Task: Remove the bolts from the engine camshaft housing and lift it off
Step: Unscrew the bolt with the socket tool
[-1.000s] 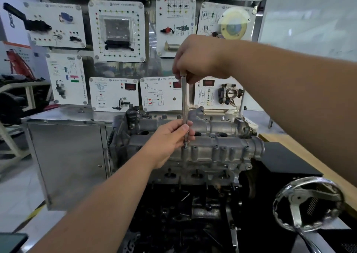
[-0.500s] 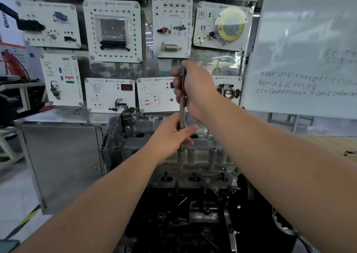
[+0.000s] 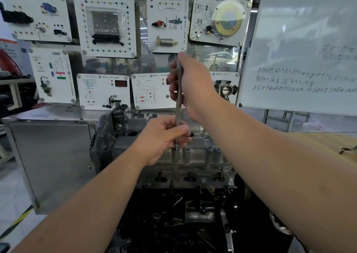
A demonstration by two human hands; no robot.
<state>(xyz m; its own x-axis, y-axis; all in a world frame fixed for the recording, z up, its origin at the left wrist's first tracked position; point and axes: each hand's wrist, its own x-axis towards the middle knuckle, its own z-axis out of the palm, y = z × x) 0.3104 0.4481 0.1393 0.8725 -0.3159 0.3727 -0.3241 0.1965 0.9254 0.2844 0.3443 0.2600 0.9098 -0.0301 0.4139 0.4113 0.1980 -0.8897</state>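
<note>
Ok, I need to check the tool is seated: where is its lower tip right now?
In the head view, centre frame, the long driver's tip sits on a bolt atop the camshaft housing, just below the left hand.

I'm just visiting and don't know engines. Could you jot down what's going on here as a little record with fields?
Setting: workshop with an engine on a stand, training panels on the wall behind, whiteboard at right
Tool: long thin metal driver shaft, held upright
Right hand: grips the upper part of the shaft
Left hand: pinches the lower part, steadying it
Tool tip: on a bolt at the near edge of the camshaft housing
Housing: in place on the engine, not lifted
Other bolts: several in view along the near edge
</note>
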